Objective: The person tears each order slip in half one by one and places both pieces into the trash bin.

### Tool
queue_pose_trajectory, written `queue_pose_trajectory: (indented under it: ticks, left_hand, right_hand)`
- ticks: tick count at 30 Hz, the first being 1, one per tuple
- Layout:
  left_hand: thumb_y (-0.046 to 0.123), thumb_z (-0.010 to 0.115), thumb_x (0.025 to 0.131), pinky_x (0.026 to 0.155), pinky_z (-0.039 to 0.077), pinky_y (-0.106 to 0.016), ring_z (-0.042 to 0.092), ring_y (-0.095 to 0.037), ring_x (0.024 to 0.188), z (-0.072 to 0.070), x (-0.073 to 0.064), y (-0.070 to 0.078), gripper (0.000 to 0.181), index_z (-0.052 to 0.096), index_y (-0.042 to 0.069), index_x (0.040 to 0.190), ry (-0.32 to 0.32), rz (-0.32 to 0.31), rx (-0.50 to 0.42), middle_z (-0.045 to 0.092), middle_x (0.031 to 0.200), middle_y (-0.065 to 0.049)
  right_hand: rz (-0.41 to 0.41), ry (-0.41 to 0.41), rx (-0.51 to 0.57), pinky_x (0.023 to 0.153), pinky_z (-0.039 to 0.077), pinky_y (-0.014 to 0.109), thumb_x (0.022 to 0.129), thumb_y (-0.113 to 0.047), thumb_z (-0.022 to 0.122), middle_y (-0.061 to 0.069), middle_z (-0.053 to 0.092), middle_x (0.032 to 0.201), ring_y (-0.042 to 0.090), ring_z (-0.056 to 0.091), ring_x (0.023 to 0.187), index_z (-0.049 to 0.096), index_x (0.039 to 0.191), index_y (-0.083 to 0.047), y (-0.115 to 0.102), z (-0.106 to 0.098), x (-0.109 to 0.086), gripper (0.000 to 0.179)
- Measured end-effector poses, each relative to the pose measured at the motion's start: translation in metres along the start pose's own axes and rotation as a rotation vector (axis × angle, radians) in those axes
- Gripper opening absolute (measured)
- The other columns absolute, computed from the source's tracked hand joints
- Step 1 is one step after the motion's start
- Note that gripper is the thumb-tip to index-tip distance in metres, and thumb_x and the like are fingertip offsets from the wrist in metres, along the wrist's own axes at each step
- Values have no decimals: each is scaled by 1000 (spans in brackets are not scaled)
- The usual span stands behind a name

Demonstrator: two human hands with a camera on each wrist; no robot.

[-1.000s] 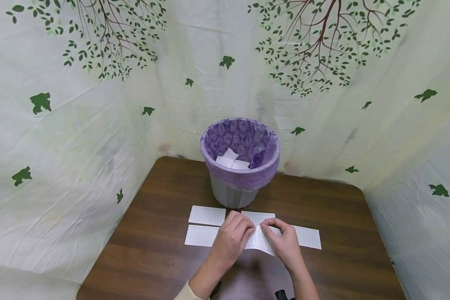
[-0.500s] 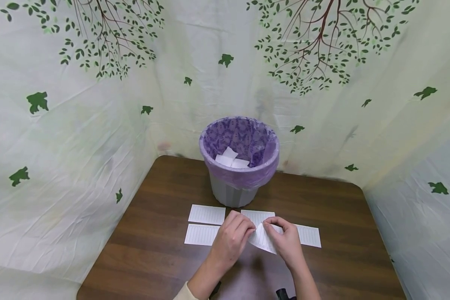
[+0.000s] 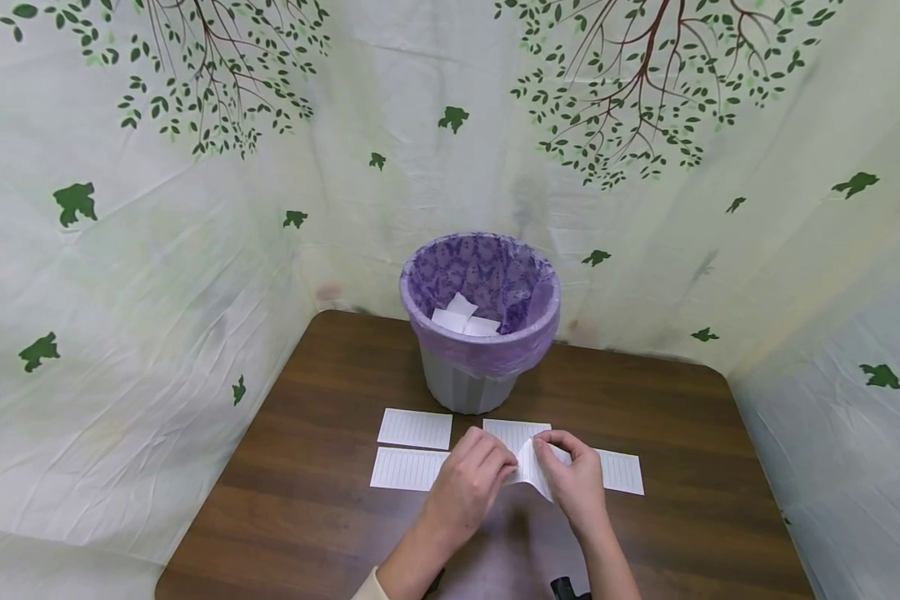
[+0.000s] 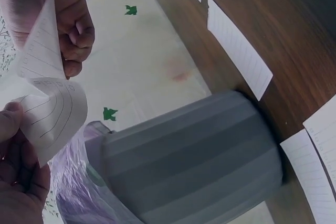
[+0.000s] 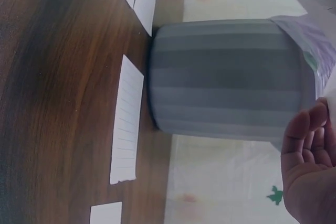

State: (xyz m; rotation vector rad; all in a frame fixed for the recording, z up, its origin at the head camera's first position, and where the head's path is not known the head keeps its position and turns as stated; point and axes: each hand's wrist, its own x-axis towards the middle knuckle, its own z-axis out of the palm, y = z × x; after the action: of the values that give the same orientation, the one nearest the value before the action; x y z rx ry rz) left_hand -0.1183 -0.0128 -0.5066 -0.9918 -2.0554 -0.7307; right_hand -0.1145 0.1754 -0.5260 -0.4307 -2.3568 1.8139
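Paper (image 3: 532,470) is bent in the air above the tabletop (image 3: 307,508), in front of the bin (image 3: 467,383). The left hand (image 3: 468,485) pinches one side of it, the right hand (image 3: 577,483) the other. Lined slips (image 3: 411,469) lie near the bin, and white pieces (image 3: 450,320) are inside it.

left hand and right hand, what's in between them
Bent lined paper fills the gap between the left hand and the right hand, as the head and left wrist views show.
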Motion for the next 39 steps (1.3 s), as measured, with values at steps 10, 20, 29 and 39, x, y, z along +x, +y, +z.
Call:
queue_pose_trajectory:
  ticks: [10,20,29,39]
  left_hand:
    - [15,79,90,86,52,-22,60,-13,92,-2,-1,7,6,72,14,92,-22,14,-8,67,91,6]
    - [16,76,93,84,52,-19,59,-12,90,-4,-1,15,5,73,13,91,-37,23,-17,66,90,6]
    - [21,69,101,84,51,-20,59,-11,88,-6,-2,20,13,73,15,90,-52,55,-15,65,88,7]
    - [20,70,99,84,50,-20,59,-11,88,-9,-4,27,9,72,16,91,-91,79,-8,65,90,8]
  right_hand:
    - [7,44,0,63,55,23,98,-18,75,17,76,112,18,64,88,79,103,-4,2,0,3,15]
    - [30,98,-26,65,54,23,98,-19,74,17,77,110,17,64,87,79,103,-4,4,-1,5,16]
    - [55,134,-51,69,49,23,98,-20,73,15,77,110,17,61,89,80,103,-4,11,-2,10,17]
    - [55,180,-58,68,47,22,97,-17,74,15,78,108,12,61,84,80,101,-3,17,-1,14,16]
